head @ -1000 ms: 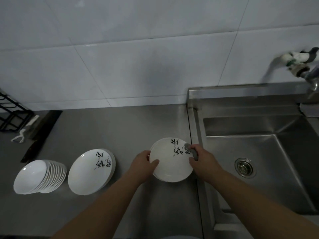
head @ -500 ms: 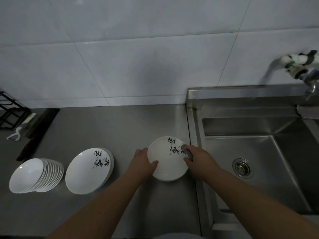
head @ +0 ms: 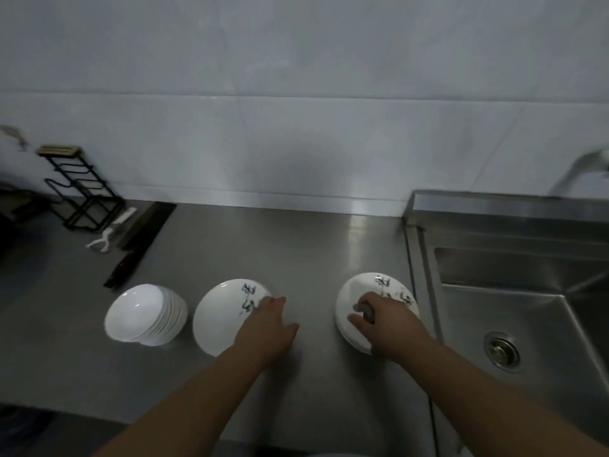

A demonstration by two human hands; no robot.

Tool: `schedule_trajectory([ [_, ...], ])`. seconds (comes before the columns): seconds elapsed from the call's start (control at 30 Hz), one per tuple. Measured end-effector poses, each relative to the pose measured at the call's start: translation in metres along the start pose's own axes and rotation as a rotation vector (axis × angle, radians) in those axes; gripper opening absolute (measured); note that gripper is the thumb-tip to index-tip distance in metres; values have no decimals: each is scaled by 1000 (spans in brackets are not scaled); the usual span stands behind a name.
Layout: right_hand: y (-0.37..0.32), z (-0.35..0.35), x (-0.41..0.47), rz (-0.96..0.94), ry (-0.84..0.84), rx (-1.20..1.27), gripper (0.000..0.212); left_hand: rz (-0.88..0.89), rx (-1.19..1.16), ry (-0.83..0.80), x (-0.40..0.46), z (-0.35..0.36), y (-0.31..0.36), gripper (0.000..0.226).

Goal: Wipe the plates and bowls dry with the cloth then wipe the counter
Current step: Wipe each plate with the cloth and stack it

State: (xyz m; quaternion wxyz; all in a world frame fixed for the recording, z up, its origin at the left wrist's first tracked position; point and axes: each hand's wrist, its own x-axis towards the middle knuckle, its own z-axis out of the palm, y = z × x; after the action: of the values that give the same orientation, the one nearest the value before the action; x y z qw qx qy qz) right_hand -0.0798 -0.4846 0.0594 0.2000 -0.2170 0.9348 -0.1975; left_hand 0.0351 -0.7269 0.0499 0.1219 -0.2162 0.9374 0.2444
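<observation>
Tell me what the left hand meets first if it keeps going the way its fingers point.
The left hand points up-left; its fingertips already overlap the right rim of the middle plate stack, so it meets that first. Actual contact is unclear from this view.

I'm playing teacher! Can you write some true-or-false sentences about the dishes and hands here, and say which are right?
1. The right hand holds a grey cloth on a plate. True.
2. The left hand lifts a bowl. False: it reaches to the middle plates.
3. The bowls are leftmost. True.
4. A plate sits in the sink. False: all dishes are on the counter.
</observation>
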Motion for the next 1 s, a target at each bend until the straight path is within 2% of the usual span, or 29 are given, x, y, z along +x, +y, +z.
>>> schedule_trajectory([
  [0.1,-45,20,6,0,-101,-16,38,-87,29,70,-23,-19,-49,68],
  [0.23,-93,54,16,-3,-194,-47,42,-202,1,81,-42,-30,-105,67],
  [0.33,-121,75,24,8,-236,-45,40,-280,-87,98,-45,-32,-134,64],
  [0.4,-135,87,29,15,-228,-14,44,-302,-127,90,-39,-32,-150,67],
  [0.5,-150,102,35,23,-200,35,60,-270,-145,60,-29,-34,-161,57],
  [0.63,-159,115,38,77,-165,70,57,-241,-163,46,-18,-34,-164,48],
  [0.73,-160,124,36,146,-134,144,57,-226,-177,43,-16,-31,-172,52],
  [1.0,-158,131,14,263,-16,342,57,-157,-400,29,-23,-32,-175,48],
])
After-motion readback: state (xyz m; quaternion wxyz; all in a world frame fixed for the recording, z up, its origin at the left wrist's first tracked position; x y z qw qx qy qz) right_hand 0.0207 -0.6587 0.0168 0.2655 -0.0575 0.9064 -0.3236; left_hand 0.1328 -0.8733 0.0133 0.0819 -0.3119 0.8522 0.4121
